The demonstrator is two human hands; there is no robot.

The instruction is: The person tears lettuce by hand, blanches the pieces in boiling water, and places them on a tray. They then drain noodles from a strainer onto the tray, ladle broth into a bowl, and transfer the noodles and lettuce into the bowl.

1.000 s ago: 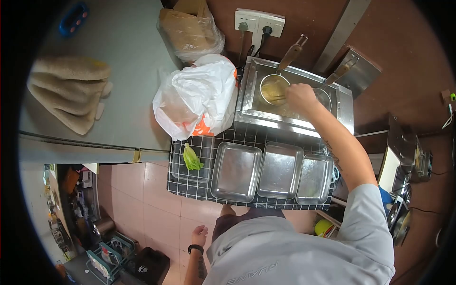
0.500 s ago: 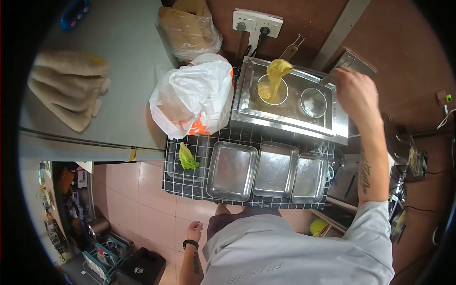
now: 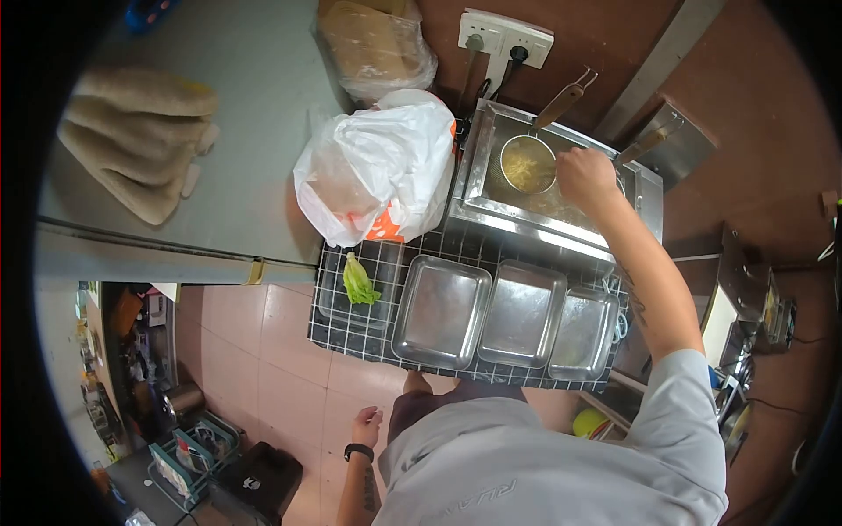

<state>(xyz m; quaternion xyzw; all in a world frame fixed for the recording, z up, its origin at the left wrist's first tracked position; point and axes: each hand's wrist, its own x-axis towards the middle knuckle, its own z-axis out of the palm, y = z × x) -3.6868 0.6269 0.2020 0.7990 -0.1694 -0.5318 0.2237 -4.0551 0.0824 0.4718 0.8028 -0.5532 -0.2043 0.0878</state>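
Observation:
My right hand (image 3: 586, 178) is closed above the metal cooker (image 3: 646, 207), just right of the left strainer (image 3: 529, 164). What its fingers hold is hidden. Yellow noodles (image 3: 527, 169) lie in that strainer in liquid, and its brown handle (image 3: 558, 106) points up and to the right. Another strainer's handle (image 3: 648, 145) rises behind my wrist; its basket is mostly covered by my hand. My left hand (image 3: 367, 427) hangs low at my side over the floor, fingers loosely apart with nothing in them.
Three metal trays (image 3: 441, 313) stand in a row on the checked cloth (image 3: 342, 342) in front of the cooker. Green lettuce (image 3: 359, 282) lies on a clear tray at their left. A white plastic bag (image 3: 381, 162) sits beside the cooker, and a beige towel (image 3: 140, 140) lies further left.
My right hand has moved left and down, from near the right strainer's handle to beside the left strainer. Noodles that hung raised above the left strainer now lie in it. The view has shifted slightly.

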